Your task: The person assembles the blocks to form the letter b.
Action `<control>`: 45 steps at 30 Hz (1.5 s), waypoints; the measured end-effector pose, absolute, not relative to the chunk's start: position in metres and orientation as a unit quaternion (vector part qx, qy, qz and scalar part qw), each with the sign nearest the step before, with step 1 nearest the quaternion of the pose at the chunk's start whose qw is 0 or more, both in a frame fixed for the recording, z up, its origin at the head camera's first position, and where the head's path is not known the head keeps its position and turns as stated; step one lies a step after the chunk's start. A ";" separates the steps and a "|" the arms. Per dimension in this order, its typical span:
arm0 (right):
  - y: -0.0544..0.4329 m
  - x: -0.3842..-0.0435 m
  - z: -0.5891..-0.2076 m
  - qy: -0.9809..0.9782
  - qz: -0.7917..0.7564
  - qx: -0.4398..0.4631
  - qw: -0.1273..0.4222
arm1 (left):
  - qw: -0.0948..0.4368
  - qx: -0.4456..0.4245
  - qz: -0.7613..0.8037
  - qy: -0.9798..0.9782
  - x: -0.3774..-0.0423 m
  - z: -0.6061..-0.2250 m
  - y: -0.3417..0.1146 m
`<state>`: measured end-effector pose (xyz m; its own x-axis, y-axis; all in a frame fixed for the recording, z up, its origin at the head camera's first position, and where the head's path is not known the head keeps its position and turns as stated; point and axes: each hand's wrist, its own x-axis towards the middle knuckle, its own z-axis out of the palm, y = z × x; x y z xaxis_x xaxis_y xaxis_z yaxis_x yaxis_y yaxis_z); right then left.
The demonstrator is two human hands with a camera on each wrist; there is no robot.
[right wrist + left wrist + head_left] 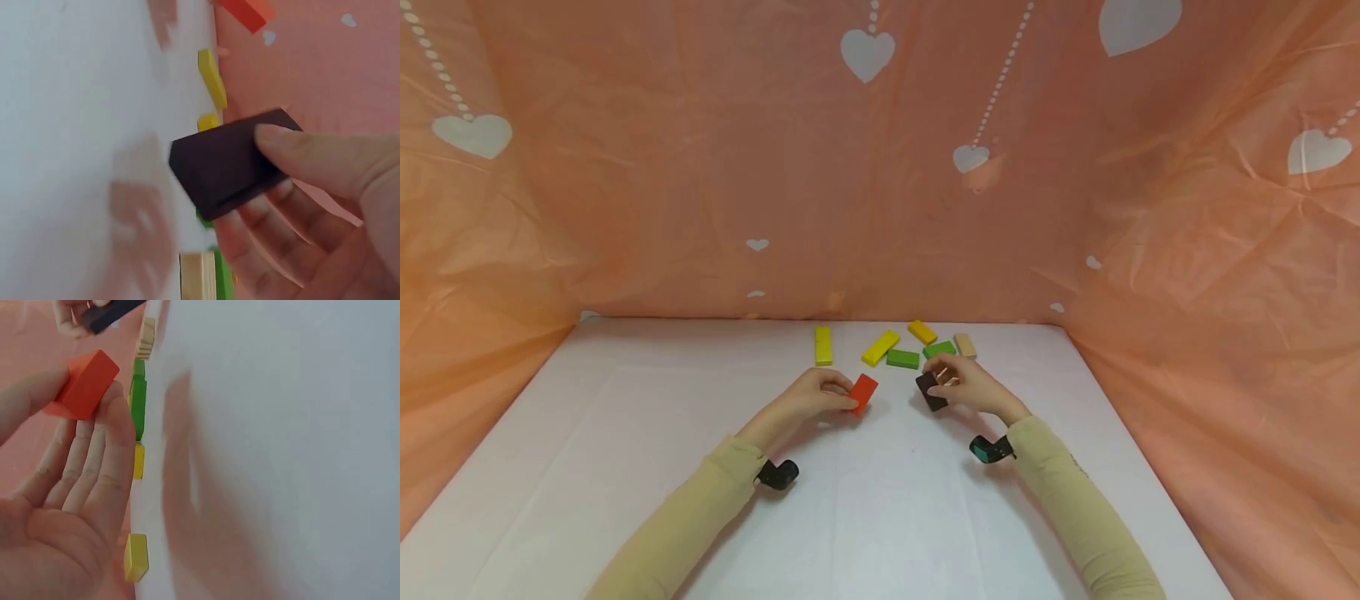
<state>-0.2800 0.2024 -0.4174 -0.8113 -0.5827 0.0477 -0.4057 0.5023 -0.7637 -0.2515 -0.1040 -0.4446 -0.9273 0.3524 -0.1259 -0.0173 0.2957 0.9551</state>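
Observation:
Between thumb and fingers, my left hand (815, 394) pinches a red block (864, 393), held tilted over the white table. To its right, my right hand (972, 385) grips a dark brown, nearly black block (931, 392), thumb on its broad face in the right wrist view. The two blocks are apart, with a gap between them. Behind the hands lie a green block (902, 359) and a second green block (939, 350), the latter just beyond the right fingers. A yellow block (881, 347) lies slantwise behind the red one.
Another yellow block (823, 345) lies at the back left, an orange-yellow block (922, 332) at the back, and a natural wood block (965, 346) to the right. Pink cloth (820, 208) with white hearts hangs behind the white table (880, 517) and along both sides.

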 end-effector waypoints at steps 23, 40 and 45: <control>0.149 -0.270 -0.435 0.774 -0.597 -0.149 0.151 | 0.225 -0.016 0.662 0.715 -0.193 -0.453 -0.112; 0.119 -0.262 -0.463 0.733 -0.634 -0.149 0.195 | 0.213 -0.068 0.659 0.719 -0.161 -0.457 -0.100; 0.112 -0.260 -0.466 0.737 -0.629 -0.161 0.189 | 0.212 -0.054 0.649 0.728 -0.157 -0.457 -0.101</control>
<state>-0.2603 0.1122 -0.4661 -0.8768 -0.4750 -0.0752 -0.0003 0.1567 -0.9876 -0.1574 -0.1005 -0.4568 -0.9041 0.1977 -0.3788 -0.3538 0.1509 0.9231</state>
